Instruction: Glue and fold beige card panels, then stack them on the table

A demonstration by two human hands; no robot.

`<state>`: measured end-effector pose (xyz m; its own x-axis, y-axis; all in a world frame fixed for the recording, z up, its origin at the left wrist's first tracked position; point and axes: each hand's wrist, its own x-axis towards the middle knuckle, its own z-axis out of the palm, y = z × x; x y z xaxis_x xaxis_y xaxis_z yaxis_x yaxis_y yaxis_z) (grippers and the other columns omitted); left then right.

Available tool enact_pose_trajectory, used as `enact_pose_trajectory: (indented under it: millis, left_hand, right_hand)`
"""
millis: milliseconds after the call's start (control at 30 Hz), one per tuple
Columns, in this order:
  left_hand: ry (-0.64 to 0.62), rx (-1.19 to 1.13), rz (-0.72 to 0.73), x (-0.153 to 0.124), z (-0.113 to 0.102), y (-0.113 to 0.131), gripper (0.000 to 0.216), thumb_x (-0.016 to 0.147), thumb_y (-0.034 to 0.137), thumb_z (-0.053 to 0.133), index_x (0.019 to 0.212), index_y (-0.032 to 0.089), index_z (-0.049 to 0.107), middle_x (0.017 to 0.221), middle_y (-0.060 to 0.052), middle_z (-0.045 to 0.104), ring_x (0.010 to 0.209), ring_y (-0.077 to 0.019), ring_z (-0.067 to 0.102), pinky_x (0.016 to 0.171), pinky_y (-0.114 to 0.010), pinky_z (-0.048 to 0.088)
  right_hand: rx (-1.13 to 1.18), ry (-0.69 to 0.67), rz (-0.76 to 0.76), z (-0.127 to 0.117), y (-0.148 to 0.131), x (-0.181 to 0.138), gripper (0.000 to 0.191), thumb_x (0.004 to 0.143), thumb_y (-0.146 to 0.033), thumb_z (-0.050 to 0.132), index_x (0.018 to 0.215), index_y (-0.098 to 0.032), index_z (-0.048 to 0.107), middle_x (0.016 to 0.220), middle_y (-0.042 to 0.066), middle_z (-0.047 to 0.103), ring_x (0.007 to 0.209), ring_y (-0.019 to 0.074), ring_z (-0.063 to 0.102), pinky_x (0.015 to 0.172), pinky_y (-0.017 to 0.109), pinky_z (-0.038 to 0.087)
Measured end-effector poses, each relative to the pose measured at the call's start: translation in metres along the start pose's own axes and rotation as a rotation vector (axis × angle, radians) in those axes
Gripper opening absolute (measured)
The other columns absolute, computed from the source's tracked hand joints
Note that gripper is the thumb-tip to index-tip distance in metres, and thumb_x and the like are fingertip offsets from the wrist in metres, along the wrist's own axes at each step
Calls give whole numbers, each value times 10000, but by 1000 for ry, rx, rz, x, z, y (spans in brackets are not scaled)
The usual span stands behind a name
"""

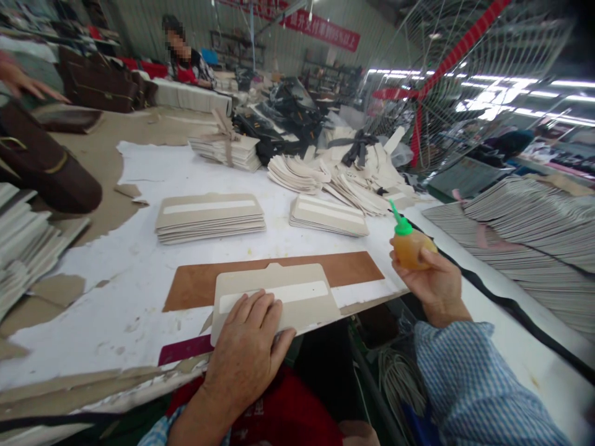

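My left hand [248,344] lies flat, fingers stretched out, on a beige cardboard panel [297,279] with a white strip across it. The panel rests at the table's near edge, partly over a long brown leather-like strip [357,267]. In my right hand [434,282] is a squeeze bottle [411,248] with a green cap and nozzle and amber liquid inside. Those fingers wrap round the bottle, held up right of the panel with its nozzle pointing up and left. A dark purple piece [185,350] lies left of the panel.
Two stacks of similar panels, one left [209,217] and one right [330,215], stand beyond the strip. Tied bundles [227,148] lie farther back. At right are a caged fan [446,80] and piled sheets [534,229]; at left, brown bags [46,155] and another person's hand [28,80].
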<state>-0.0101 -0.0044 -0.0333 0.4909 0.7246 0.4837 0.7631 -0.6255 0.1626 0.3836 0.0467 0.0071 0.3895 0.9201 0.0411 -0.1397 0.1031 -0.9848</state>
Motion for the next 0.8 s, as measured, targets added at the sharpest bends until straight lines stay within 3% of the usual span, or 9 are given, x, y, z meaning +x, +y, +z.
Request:
enact_pose_trajectory:
  millis: [100,233,400,533,667,800]
  left_hand:
    - [31,27,22,-2,4,-3,342,994,358,604,1246,132,652,1284,-164,704,1238,-351,625,1093,-575,515]
    - [88,54,64,-5,13,-11,365,985,391,612,1267,163,654,1301,-146,704,1229,-347,633,1080,-547,503]
    - [177,103,148,-5,19,-20,365,982,424,591,1235,172,668,1256,-137,730,1159,-339,671,1029,-516,510]
    - [217,143,201,-3,22,-26,336,977,419,582,1212,198,677,1227,-112,746,1134,-319,685,1009,-484,511]
    - [269,158,238,-2,28,-33,334,974,416,579,1195,190,684,1173,-106,761,1098,-297,696,981,-454,515]
    - [265,206,276,-8,35,-42,387,953,468,616,1219,193,681,1203,-98,765,1111,-292,705,984,-445,531]
  right_hand:
    - [82,71,-15,-19,8,14,410,676,-404,823,1065,-319,726,1101,26,724,943,262,683,707,377,553]
    - [16,191,-132,-35,20,46,433,608,-387,888,963,-282,665,1011,2,701,905,207,666,723,326,552]
    - [-32,316,-239,-46,26,94,508,539,-402,910,920,-247,611,941,-2,667,873,193,654,776,337,573]
    - [-152,450,-272,-60,25,125,397,714,-391,863,954,-217,598,981,5,667,890,185,658,813,348,577]
    - [-403,597,-183,-81,37,130,233,946,-355,754,1021,-164,646,1007,31,667,869,181,648,796,362,572]
    - [-639,676,-117,-97,50,111,240,959,-372,748,1045,-164,667,1057,50,671,945,212,654,871,420,568]
